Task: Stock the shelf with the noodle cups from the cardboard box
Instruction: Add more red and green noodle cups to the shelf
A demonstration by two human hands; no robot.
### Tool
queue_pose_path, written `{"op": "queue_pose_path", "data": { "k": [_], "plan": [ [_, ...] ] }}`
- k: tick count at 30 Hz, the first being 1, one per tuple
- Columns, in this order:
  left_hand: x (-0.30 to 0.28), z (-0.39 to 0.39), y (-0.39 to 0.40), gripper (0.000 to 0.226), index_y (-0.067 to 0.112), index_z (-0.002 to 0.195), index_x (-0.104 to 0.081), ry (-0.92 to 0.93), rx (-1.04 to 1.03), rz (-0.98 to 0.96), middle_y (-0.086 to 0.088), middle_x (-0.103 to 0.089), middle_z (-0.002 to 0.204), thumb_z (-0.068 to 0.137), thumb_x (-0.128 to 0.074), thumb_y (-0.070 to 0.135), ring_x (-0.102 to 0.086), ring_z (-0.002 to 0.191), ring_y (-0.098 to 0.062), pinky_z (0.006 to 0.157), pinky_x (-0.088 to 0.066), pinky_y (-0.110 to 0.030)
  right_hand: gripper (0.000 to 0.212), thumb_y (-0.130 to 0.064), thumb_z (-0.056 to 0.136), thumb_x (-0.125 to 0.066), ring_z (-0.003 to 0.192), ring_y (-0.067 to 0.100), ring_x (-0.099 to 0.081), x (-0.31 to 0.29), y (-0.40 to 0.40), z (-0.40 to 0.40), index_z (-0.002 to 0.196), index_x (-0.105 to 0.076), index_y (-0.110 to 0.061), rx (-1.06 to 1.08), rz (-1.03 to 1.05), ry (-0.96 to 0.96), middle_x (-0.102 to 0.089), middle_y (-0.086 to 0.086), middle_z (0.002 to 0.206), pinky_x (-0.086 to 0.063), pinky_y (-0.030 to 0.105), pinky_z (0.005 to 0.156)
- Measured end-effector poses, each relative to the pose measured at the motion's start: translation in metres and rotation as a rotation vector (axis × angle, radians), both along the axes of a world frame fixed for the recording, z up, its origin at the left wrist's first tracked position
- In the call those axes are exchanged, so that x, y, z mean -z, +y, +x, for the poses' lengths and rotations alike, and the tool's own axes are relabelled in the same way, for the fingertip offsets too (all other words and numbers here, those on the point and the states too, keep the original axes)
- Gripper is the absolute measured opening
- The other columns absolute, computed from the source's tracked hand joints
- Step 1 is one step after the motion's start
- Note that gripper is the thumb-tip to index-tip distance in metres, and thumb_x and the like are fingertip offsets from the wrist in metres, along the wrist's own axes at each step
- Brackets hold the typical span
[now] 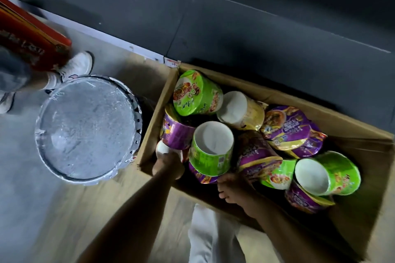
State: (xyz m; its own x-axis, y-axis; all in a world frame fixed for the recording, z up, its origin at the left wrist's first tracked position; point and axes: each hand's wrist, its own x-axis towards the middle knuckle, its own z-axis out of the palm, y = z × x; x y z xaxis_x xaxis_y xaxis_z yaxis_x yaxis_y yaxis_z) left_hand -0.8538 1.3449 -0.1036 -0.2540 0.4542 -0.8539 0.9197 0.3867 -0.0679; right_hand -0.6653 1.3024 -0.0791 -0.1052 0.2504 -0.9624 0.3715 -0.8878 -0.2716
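Observation:
An open cardboard box (363,141) on the floor holds several noodle cups in green, purple and yellow, lying jumbled. My left hand (168,164) reaches into the box's near-left corner and grips a cup with a white base (163,148), just under a purple cup (175,132). My right hand (232,186) is inside the box at its near edge, fingers curled on the rim of a purple cup (203,177) that lies beneath an upturned green cup (211,151). The dark shelf (235,19) runs behind the box.
A large round grey plastic-wrapped object (85,128) stands left of the box. Another person's white shoe (79,66) and a red carton (30,42) are at the far left. A white price rail (111,38) edges the shelf. My pale trouser leg (209,239) is below.

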Motion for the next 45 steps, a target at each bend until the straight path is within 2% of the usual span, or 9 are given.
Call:
{"op": "queue_pose_path", "data": {
  "k": [3,9,13,18,21,28,32,36,45],
  "plan": [
    [0.02,0.008,-0.008,0.035,0.008,0.131,-0.048,0.077,0.029,0.076,-0.014,-0.052,0.134,0.099,-0.04,0.02,-0.056,0.119,-0.028,0.092,-0.048,-0.035,0.019,-0.003,0.085,-0.047,0.049,0.013,-0.045,0.015,-0.004,-0.001,0.071,-0.05,-0.017,0.014,-0.015,-0.007,-0.046,0.01,0.07,-0.026,0.022,0.049],
    [0.038,0.008,-0.01,0.031,0.011,0.113,-0.063,0.103,0.187,0.159,-0.009,-0.066,0.114,0.099,-0.035,0.016,-0.063,0.107,-0.027,0.081,-0.05,-0.034,0.015,-0.01,0.09,-0.053,0.056,0.012,-0.054,0.034,-0.009,0.006,0.077,-0.056,-0.017,0.047,-0.013,-0.031,-0.056,0.003,0.068,-0.036,0.02,0.052],
    [0.037,-0.006,-0.007,0.025,0.018,0.114,-0.062,0.053,0.256,0.153,-0.007,-0.063,0.115,0.094,-0.048,0.027,-0.06,0.108,-0.028,0.082,-0.048,-0.035,0.012,-0.015,0.089,-0.058,0.059,0.011,-0.055,0.024,-0.008,0.008,0.078,-0.058,-0.017,0.057,-0.025,-0.024,-0.058,0.0,0.069,-0.039,0.02,0.055],
    [0.028,-0.032,0.001,0.048,0.027,0.117,-0.06,-0.025,0.289,0.067,-0.006,-0.063,0.114,0.085,-0.047,0.06,-0.061,0.104,-0.028,0.076,-0.047,-0.03,0.016,-0.02,0.093,-0.055,0.062,0.01,-0.052,-0.003,-0.004,0.018,0.077,-0.055,-0.016,0.068,-0.067,0.012,-0.053,0.006,0.078,-0.038,0.02,0.057],
    [0.016,-0.033,0.004,0.045,0.027,0.116,-0.06,-0.034,0.306,0.048,-0.005,-0.063,0.114,0.088,-0.045,0.059,-0.06,0.105,-0.026,0.075,-0.048,-0.03,0.015,-0.022,0.094,-0.054,0.064,0.011,-0.053,-0.018,-0.001,0.029,0.081,-0.055,-0.016,0.091,-0.061,0.0,-0.054,0.006,0.082,-0.038,0.021,0.059],
    [0.004,-0.028,0.003,0.042,0.029,0.117,-0.061,-0.062,0.28,0.049,-0.009,-0.061,0.122,0.092,-0.041,0.056,-0.058,0.111,-0.029,0.082,-0.048,-0.032,0.017,-0.017,0.097,-0.049,0.07,0.014,-0.055,-0.035,0.011,0.046,0.08,-0.053,-0.019,0.122,-0.027,-0.031,-0.057,0.002,0.08,-0.043,0.026,0.067],
    [-0.008,-0.029,0.004,0.04,0.023,0.102,-0.066,-0.067,0.333,0.086,-0.01,-0.067,0.11,0.092,-0.042,0.054,-0.061,0.103,-0.03,0.078,-0.049,-0.033,0.012,-0.016,0.096,-0.05,0.07,0.014,-0.055,-0.042,0.008,0.055,0.099,-0.058,-0.009,0.158,-0.03,-0.059,-0.058,0.003,0.081,-0.043,0.026,0.067],
    [-0.031,-0.023,-0.002,0.037,0.017,0.09,-0.066,-0.071,0.264,0.114,-0.012,-0.068,0.104,0.092,-0.047,0.049,-0.062,0.1,-0.033,0.077,-0.051,-0.034,0.016,-0.015,0.095,-0.049,0.067,0.013,-0.055,-0.06,0.006,0.054,0.081,-0.056,-0.018,0.128,-0.027,-0.031,-0.058,0.003,0.079,-0.041,0.024,0.063],
    [-0.092,0.012,-0.027,0.034,0.026,0.107,-0.066,0.058,0.151,0.187,-0.007,-0.064,0.117,0.094,-0.043,0.047,-0.06,0.108,-0.03,0.077,-0.048,-0.029,0.008,-0.016,0.095,-0.052,0.062,0.009,-0.055,-0.102,0.019,0.031,0.102,-0.056,-0.019,0.104,0.042,0.043,-0.06,0.003,0.08,-0.041,0.02,0.056]
  ]
}}
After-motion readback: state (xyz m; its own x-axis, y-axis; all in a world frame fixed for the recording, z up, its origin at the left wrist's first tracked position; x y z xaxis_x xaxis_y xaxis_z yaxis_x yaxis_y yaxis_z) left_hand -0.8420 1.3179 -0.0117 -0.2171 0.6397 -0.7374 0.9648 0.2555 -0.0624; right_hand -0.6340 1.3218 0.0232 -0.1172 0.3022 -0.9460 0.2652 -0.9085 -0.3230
